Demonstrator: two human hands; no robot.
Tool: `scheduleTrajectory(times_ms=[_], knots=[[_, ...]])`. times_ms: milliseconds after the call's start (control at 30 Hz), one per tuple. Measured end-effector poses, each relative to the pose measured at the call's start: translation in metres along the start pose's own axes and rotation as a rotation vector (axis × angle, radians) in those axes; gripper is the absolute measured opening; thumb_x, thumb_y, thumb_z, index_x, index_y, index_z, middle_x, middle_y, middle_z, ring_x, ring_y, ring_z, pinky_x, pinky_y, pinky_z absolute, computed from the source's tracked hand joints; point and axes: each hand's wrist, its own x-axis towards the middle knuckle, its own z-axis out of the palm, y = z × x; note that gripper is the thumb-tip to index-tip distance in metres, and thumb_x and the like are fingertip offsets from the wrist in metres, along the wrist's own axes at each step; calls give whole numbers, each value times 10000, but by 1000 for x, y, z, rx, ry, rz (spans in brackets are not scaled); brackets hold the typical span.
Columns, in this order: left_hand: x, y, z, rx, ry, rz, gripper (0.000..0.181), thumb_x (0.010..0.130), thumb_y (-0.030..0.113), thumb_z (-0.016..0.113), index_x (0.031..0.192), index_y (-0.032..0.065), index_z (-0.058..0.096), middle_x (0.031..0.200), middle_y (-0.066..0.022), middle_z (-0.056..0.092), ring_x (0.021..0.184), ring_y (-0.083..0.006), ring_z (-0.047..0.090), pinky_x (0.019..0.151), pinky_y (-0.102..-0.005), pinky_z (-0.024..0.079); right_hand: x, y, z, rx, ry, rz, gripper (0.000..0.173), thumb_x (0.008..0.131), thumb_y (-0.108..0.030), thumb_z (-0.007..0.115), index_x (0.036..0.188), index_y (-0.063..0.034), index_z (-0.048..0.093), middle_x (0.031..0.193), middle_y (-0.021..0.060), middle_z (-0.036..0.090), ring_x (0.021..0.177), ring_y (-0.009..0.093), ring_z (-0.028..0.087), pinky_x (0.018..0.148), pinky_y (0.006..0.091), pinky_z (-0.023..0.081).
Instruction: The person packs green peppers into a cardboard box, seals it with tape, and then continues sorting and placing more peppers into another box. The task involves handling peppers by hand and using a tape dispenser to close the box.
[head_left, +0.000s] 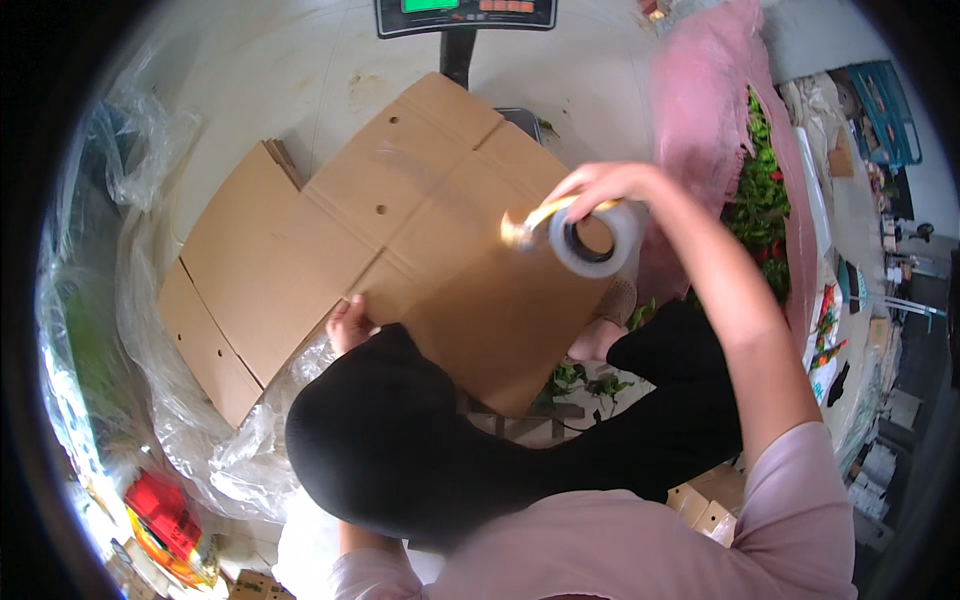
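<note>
A flattened cardboard box (442, 247) with punched round holes spreads out before me across my lap. My left hand (349, 324) grips its near edge beside my knee, the thumb on top and the other fingers partly hidden. Over the right part of the board, my right hand (600, 187) holds a tape dispenser (551, 212) by its yellow frame. A thick roll of clear tape (589, 244) sits on the dispenser. The dispenser's front end is blurred and points left.
A platform scale's display (465, 15) stands beyond the board on its post (457, 56). At right, a pink sack (697, 112) lies open, showing green and red peppers (761, 202). Crumpled clear plastic sheeting (165, 360) lies at left, near a red package (165, 510).
</note>
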Motion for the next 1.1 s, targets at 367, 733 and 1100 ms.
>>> scheduleTrajectory(times_ms=[367, 733, 1100], knots=[[-30, 185, 31, 342, -197, 285, 385, 817, 36, 521, 1196, 37, 451, 1050, -104, 604, 873, -196, 636, 678, -298, 558, -26, 268, 25, 1174, 864, -312, 550, 823, -198, 616, 1328, -116, 414, 1038, 45, 597, 874, 158, 609, 631, 264, 501], [-110, 267, 161, 441, -204, 227, 196, 860, 251, 598, 840, 56, 590, 686, -24, 596, 526, -97, 526, 446, -199, 398, -5, 58, 19, 184, 895, -252, 516, 862, -347, 549, 1317, -126, 445, 1216, 97, 555, 1053, 196, 539, 845, 341, 446], [-89, 245, 178, 389, -249, 382, 280, 865, 416, 588, 893, 144, 527, 663, 31, 509, 632, -96, 532, 637, -330, 503, -99, -123, 107, 31, 304, -860, 786, 857, -452, 581, 1415, -33, 219, 1346, 204, 398, 1178, 193, 442, 978, 291, 351]])
